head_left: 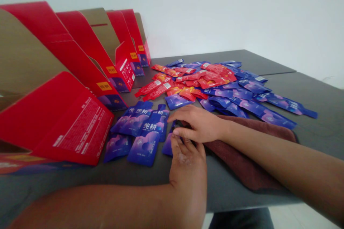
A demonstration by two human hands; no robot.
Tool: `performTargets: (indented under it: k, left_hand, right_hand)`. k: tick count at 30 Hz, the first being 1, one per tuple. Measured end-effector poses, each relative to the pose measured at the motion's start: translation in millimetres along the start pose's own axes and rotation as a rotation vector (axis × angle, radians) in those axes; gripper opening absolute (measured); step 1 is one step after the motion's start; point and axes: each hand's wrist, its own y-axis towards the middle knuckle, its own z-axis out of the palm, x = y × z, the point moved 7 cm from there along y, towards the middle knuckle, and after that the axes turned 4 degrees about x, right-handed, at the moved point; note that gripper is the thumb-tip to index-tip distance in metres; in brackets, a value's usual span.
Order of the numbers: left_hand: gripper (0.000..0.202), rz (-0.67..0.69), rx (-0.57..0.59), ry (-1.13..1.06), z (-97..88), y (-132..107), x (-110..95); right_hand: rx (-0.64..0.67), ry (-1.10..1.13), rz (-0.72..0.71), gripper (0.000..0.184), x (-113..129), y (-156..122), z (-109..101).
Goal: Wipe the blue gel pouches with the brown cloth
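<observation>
A purple pouch [167, 146] lies on the table, mostly covered by my hands. Over its right side, my left hand [188, 161] rests with bent fingers gathered against it; their tips are partly hidden. My right hand [202, 123] reaches across from the right, above the left fingertips, its thumb and forefinger apart near the pouch's upper end. What lies beneath its palm is hidden. Just left of my hands, several flat purple pouches [145, 139] overlap one another, printed with white characters.
Open red cartons [80, 125] stand in a row along the left. Beyond my hands spreads a heap of red pouches [190, 77] and blue-purple pouches [242, 93]. A brown cloth [249, 171] lies under my right forearm on the dark table [150, 179].
</observation>
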Motion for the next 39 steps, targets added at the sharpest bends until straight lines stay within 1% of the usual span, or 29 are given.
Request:
performTargets:
  k: [3,10,16,19,23,30,35,39]
  left_hand:
    - [0.043,-0.001,-0.004,-0.017,-0.3,0.3,0.4]
    - [0.045,-0.018,-0.028,-0.092,0.9,-1.2,0.8]
    - [0.043,-0.014,-0.042,-0.090,3.0,-0.6,-0.1]
    - [0.043,-0.021,-0.058,-0.092,2.7,-1.2,-0.2]
    - [0.042,-0.016,-0.046,-0.100,2.3,-1.6,-0.4]
    - [0.044,-0.009,-0.030,-0.061,1.2,-1.9,0.1]
    - [0.044,-0.008,-0.003,-0.075,-0.1,-1.7,1.4]
    - [0.042,-0.016,-0.028,-0.078,-2.3,-1.0,1.3]
  right_hand:
    - [-0.006,-0.024,0.047,0.032,-2.5,0.4,-0.1]
    - [-0.016,-0.107,0.286,0.037,-18.9,-0.2,-0.6]
    - [-0.052,-0.203,0.420,0.039,-26.2,-3.5,-4.7]
    - [-0.045,-0.218,0.444,0.040,-27.7,-4.6,-4.7]
    - [-0.047,-0.190,0.400,0.040,-26.9,-3.8,-3.2]
    - [-0.022,-0.092,0.231,0.039,-18.1,-1.0,-0.5]
    - [0.000,-0.036,0.108,0.036,-8.5,-0.3,0.1]
    - [-0.005,-0.010,0.051,0.034,-4.6,-0.7,-0.1]
